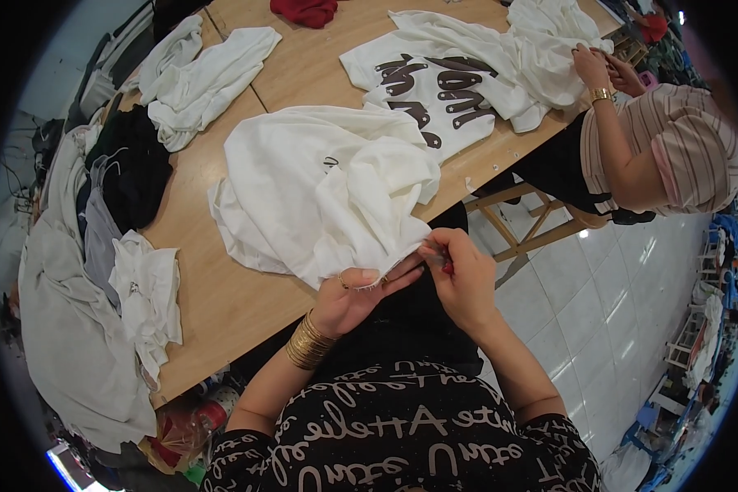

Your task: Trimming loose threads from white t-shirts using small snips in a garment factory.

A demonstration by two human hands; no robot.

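A white garment (303,180) lies bunched on the wooden table in front of me, with a small dark mark on its upper face. Its near edge hangs toward me over the table's side. My left hand (348,299) grips that edge, thumb on top and fingers stretched beneath the cloth, and loose threads show along it. My right hand (466,275) is closed at the other end of the same edge, fingertips pinched on the fabric. A small red item (448,267) shows in the right hand, mostly hidden by the fingers.
On the wooden table (201,303) lie more white garments (213,78), one printed with dark shapes (467,90), and a red cloth (305,10). Clothes (74,320) hang over its left side. A co-worker (656,156) handles white fabric at the right, near a wooden stool (521,221).
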